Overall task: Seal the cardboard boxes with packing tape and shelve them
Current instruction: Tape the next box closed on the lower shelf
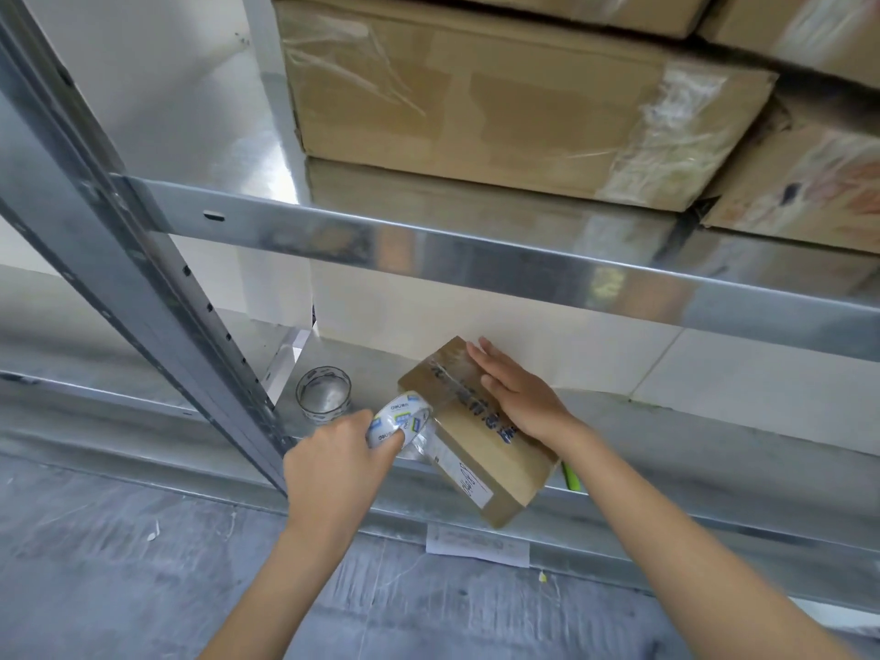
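A: Galvanised steel fills most of the frame: a metal shelving rack [476,250] whose crossbeam runs from the left edge to the right, with a slotted upright slanting down from the upper left.

B: And on the upper level?

A: Large stacked cardboard boxes [500,102] in the upper right of the frame, with clear tape and film over their faces.

B: Where is the box being sealed?

A: The small cardboard box [481,464] lies on the lower shelf [714,435], just below the centre of the frame. It is turned at an angle, and its near corner juts past the shelf's front edge. A strip of clear tape runs across its top, over dark printed characters, and a white label sits on its near part.

B: The hands?

A: The right hand [519,397] lies flat on the box top, fingers straight and together, pressing down. The left hand [333,457] has its fingers curled round a tape roll [400,421], held against the box's left edge, with clear tape stretched from the roll to the box.

B: Anything smaller?

A: A second roll of clear tape [324,395] stands on the shelf just left of the box, near the upright. A thin green object [571,476] shows behind the box's right side; I cannot tell what it is. A white paper tag [476,545] hangs on the shelf's front rail, below the box.
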Motion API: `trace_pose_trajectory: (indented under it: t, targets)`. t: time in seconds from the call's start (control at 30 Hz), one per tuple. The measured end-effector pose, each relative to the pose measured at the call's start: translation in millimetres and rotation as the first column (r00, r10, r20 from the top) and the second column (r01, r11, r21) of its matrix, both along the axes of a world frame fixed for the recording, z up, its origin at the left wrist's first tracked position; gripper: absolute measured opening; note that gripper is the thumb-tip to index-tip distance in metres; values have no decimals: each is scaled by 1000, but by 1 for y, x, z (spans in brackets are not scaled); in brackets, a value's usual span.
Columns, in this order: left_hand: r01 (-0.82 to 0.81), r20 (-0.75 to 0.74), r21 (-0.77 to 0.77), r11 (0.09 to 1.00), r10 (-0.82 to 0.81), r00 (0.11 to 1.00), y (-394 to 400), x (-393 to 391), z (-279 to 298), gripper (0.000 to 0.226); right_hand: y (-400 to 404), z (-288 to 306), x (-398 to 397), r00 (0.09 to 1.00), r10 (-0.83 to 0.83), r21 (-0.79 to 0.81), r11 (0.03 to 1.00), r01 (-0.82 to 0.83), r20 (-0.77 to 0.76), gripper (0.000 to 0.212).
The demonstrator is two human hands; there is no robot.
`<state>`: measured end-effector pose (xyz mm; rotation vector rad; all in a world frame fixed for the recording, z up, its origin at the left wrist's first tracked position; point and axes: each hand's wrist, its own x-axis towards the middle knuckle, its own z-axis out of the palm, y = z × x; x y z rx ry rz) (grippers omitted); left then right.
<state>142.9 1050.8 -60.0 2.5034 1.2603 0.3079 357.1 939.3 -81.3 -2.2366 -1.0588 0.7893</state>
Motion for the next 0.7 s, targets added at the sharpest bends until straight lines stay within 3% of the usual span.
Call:
trace_pose_trajectory:
  t: [0.07,0.13,0.23,0.37,0.47,0.6,0.7]
  targets:
    - [9,-22,14,1000,-9,1000,2,0,-2,37,0,0,-1,997,28,-18,999,-27,69,48]
    - [-2,-15,5,1000,2,1000,3,-2,-7,35,-1,-4,-4,967,89,-53,996,-79,239,50]
    - [3,37,-27,1000,-2,999,2,-5,-15,39,0,-6,-6,893,180,-141,981,-132,412,77]
    - [-32,29,-82,996,35,999,-2,-9,-20,44,1,1,-17,805,308,-223,949,-222,508,107]
    - [-24,48,-62,998,27,998,0,-10,-19,49,5,1,-47,784,385,-290,918,-270,487,119]
    - [-14,63,-29,999,16,998,3,-7,-19,44,6,-5,-64,753,340,-278,936,-215,564,91]
    - [-58,98,-49,997,63,993,0,-7,-19,36,5,-5,-63,744,344,-282,935,-216,573,81]
